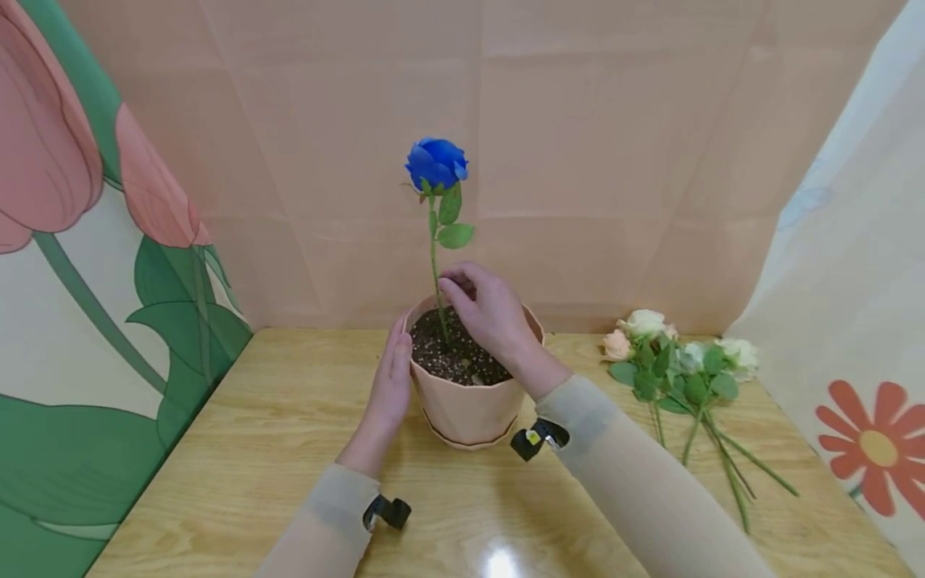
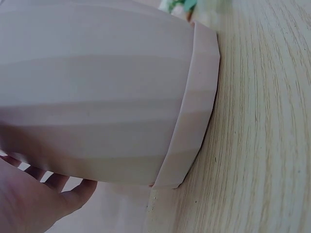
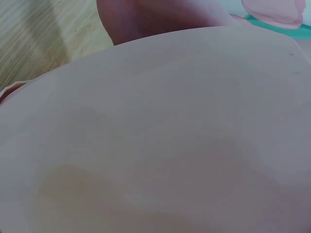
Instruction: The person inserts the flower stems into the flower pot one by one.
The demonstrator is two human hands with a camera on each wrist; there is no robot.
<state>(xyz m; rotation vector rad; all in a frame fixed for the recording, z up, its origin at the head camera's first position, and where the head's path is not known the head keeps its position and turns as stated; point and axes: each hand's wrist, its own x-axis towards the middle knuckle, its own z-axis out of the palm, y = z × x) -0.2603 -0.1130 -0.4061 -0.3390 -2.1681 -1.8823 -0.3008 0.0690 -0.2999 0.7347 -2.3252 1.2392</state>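
A blue rose [image 1: 437, 164] with a green leafy stem stands nearly upright in dark soil [image 1: 462, 365] inside a pale pink flowerpot [image 1: 470, 409]. My right hand [image 1: 495, 309] reaches over the pot's rim, its thumb and fingertips pinching the stem above the soil. Against the pot's left side rests my left hand [image 1: 390, 381], fingers extended along the wall. The left wrist view shows that hand [image 2: 34, 199] beside the pot [image 2: 97, 92] and its saucer [image 2: 192, 111]. In the right wrist view the pot wall [image 3: 160, 131] fills most of the picture and hides the right hand's fingers.
Several cut roses [image 1: 679, 361], white and peach, lie on the wooden table [image 1: 289, 425] to the right, stems pointing toward me. A pinkish cloth backdrop [image 1: 614, 160] hangs behind the pot. Floral-printed panels [image 1: 94, 337] border the left and right sides.
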